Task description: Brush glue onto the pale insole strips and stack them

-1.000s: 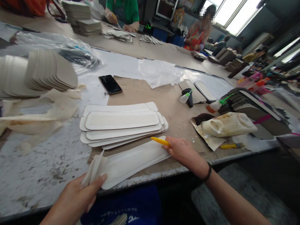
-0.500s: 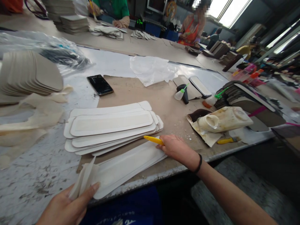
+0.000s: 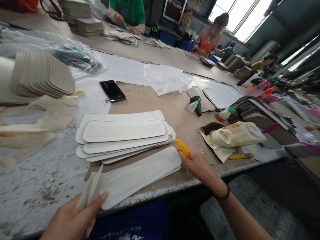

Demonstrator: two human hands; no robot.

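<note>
My right hand (image 3: pixel 198 164) is closed round a yellow tool (image 3: pixel 183 148), whose tip points up and to the left beside the right end of a long white padded strip (image 3: pixel 140 175) lying near the table's front edge. My left hand (image 3: pixel 72 220) pinches the folded left end (image 3: pixel 91 190) of that strip between thumb and fingers. Just behind the strip lies a fanned stack of similar white strips (image 3: pixel 123 135) on brown paper (image 3: pixel 155 100).
A black phone (image 3: pixel 112 90) lies behind the stack. A stack of grey cut pieces (image 3: pixel 42 75) sits at the left. To the right are a dirty plastic jug (image 3: pixel 236 134), a small glue bottle (image 3: pixel 194 105), a yellow brush (image 3: pixel 240 156) and dark stacked pieces (image 3: pixel 252 108). Other people work at the far side.
My right hand has drawn back to the right end of the strip and tilted the yellow tool up. My left hand keeps its pinch on the folded end.
</note>
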